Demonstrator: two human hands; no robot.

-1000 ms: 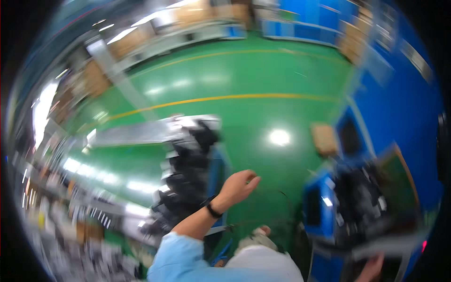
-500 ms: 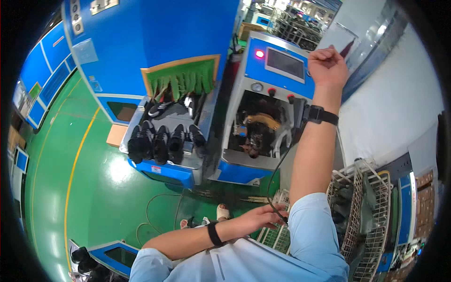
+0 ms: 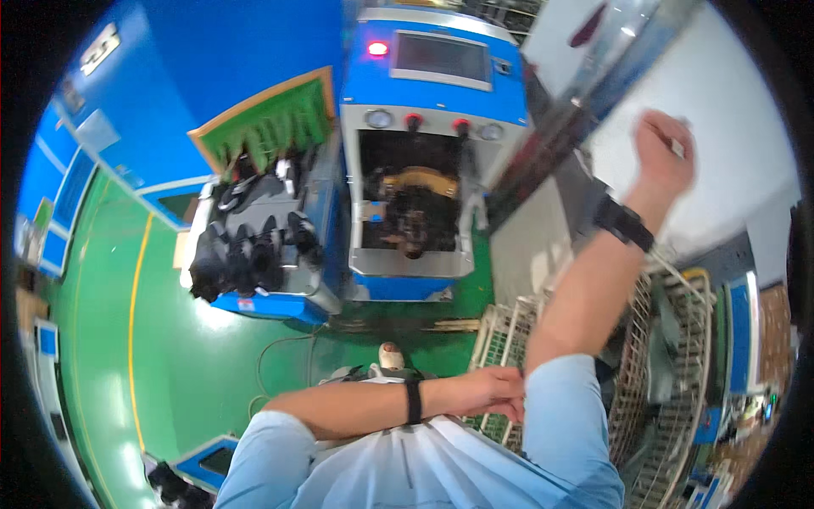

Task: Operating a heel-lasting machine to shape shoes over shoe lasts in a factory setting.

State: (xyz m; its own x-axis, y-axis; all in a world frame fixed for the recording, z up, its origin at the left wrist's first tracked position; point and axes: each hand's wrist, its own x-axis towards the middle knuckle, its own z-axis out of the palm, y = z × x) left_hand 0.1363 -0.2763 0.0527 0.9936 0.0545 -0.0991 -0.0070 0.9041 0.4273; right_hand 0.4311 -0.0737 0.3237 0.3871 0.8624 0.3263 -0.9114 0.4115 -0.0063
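My right hand point(image 3: 664, 154) is raised at the right, in front of a white surface, its fingers curled closed. A small pale spot shows at the fingers; I cannot make out what it is. A black band with a small box point(image 3: 623, 225) sits on that wrist. My left hand point(image 3: 490, 392) lies across my front beside the right sleeve point(image 3: 564, 390), its fingers bent together; whatever they hold is hidden. The left wrist wears a thin black strap point(image 3: 413, 401). Neither hand touches the blue machine point(image 3: 432, 64), which holds a dark, blurred object in its opening.
Several black shoes point(image 3: 254, 254) stand on a machine's outfeed bed point(image 3: 263, 208), below a green strip curtain point(image 3: 271, 131). White wire racks point(image 3: 678, 407) stand close at my right. A hose point(image 3: 284, 342) lies on the green floor point(image 3: 195, 373). A grey post point(image 3: 551, 131) rises beside the blue machine.
My view has turned right, so the machines sit farther left. My right hand has moved right and slightly down. The cable seen earlier between left hand and right wrist no longer shows.
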